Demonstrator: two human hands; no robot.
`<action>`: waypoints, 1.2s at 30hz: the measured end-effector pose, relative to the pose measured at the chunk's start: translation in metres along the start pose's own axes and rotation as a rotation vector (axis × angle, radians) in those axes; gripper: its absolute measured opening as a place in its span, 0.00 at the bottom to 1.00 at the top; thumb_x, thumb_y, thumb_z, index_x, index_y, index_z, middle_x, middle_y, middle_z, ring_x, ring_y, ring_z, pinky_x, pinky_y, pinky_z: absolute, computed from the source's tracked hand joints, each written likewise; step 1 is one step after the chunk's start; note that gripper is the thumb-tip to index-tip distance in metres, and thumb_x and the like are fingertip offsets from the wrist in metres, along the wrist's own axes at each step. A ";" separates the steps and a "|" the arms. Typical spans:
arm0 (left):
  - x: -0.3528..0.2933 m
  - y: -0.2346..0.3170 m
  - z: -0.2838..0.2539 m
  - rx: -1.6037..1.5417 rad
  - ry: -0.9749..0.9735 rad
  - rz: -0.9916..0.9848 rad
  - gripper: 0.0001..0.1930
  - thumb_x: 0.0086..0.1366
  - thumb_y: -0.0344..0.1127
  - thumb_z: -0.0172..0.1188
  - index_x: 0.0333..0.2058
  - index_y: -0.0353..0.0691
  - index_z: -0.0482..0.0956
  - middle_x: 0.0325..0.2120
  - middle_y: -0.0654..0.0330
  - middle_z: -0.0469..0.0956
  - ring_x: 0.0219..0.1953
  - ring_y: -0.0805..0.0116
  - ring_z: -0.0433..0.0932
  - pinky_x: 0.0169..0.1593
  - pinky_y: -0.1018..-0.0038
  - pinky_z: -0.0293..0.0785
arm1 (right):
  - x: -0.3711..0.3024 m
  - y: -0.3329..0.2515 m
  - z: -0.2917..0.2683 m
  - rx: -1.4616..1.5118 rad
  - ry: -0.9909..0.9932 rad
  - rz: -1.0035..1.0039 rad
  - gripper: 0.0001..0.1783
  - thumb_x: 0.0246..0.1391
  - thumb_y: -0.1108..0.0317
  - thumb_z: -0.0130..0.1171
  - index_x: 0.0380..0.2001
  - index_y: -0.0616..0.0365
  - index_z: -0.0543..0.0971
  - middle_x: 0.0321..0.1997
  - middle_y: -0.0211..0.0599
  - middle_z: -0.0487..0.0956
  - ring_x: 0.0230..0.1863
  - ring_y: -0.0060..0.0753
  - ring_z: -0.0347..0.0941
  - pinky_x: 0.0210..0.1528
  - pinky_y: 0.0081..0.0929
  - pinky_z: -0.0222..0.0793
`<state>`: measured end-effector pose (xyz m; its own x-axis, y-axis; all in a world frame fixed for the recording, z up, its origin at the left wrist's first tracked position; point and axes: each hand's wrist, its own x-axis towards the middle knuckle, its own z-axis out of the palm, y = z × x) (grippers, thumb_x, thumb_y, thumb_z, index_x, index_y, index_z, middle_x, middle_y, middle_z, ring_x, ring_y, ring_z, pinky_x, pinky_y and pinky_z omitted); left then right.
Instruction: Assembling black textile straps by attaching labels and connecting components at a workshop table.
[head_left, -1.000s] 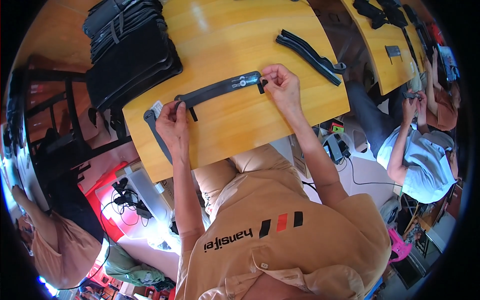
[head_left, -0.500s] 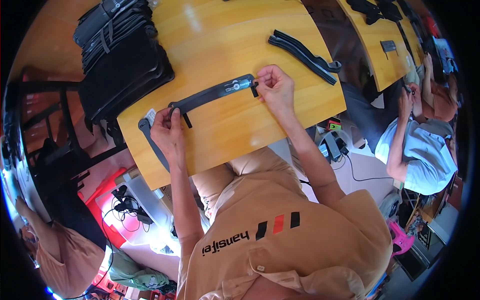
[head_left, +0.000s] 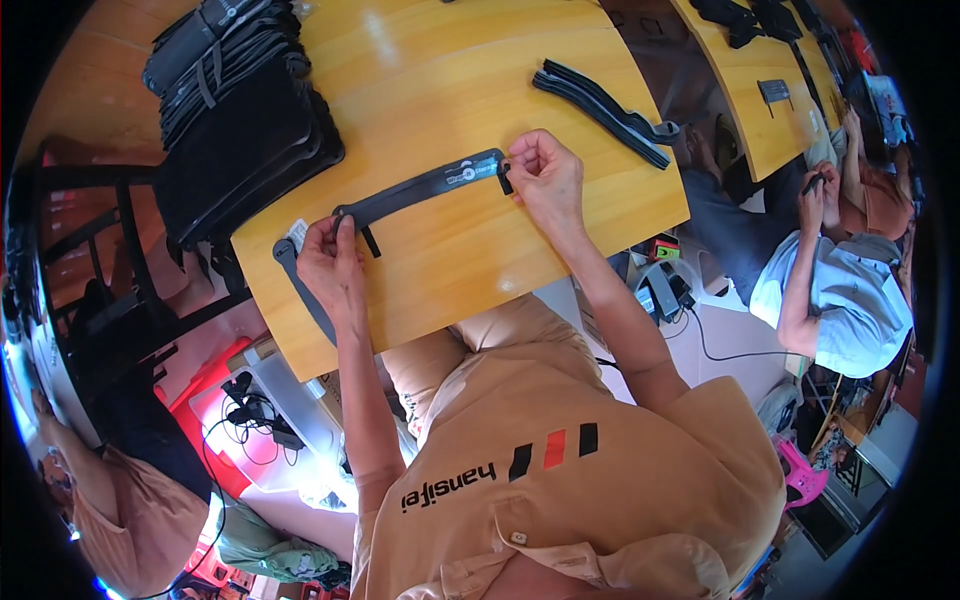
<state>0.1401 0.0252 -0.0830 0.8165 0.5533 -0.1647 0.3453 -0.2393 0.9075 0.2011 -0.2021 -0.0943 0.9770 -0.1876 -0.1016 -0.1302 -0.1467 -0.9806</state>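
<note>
A black fabric band [head_left: 405, 199] with a printed label at its right part stretches across the yellow wooden table, slightly bowed. My left hand [head_left: 332, 268] pinches its left end between thumb and fingers. At the other end my right hand [head_left: 548, 188] has thumb and forefinger closed on the tip. A short narrow black strip hangs down from each end of the band. Just left of my left hand, a second dark strap [head_left: 303, 283] with a rounded end lies along the table's left edge, partly hidden by my hand and forearm.
A tall stack of black fabric pieces [head_left: 255, 160] stands at the left. Far right on the table [head_left: 440, 60] lies a bundle of dark straps [head_left: 600, 112]. Other people sit at both sides; one in a light blue shirt [head_left: 850, 310] is near a second table [head_left: 775, 130].
</note>
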 end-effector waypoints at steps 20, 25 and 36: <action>-0.001 -0.002 0.001 0.017 0.008 0.020 0.08 0.58 0.31 0.59 0.31 0.30 0.76 0.14 0.64 0.70 0.14 0.81 0.65 0.19 0.84 0.60 | 0.003 0.007 0.001 0.019 0.011 0.003 0.06 0.40 0.81 0.58 0.24 0.63 0.73 0.16 0.30 0.73 0.15 0.16 0.68 0.14 0.17 0.64; -0.001 -0.001 0.002 0.023 0.007 0.011 0.07 0.59 0.32 0.58 0.29 0.33 0.75 0.15 0.67 0.69 0.14 0.83 0.62 0.18 0.85 0.57 | 0.002 0.003 0.001 -0.023 0.014 0.000 0.06 0.39 0.81 0.58 0.24 0.63 0.73 0.16 0.30 0.72 0.14 0.17 0.68 0.15 0.17 0.64; 0.000 0.001 0.003 0.055 0.029 0.015 0.09 0.59 0.32 0.59 0.29 0.31 0.75 0.13 0.64 0.70 0.14 0.81 0.64 0.18 0.83 0.59 | 0.004 0.008 0.000 -0.071 0.020 -0.032 0.06 0.38 0.80 0.59 0.23 0.62 0.73 0.16 0.30 0.72 0.15 0.17 0.68 0.17 0.18 0.65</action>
<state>0.1417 0.0223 -0.0832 0.8085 0.5717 -0.1396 0.3586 -0.2904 0.8872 0.2037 -0.2036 -0.1024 0.9774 -0.2008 -0.0663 -0.1112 -0.2213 -0.9688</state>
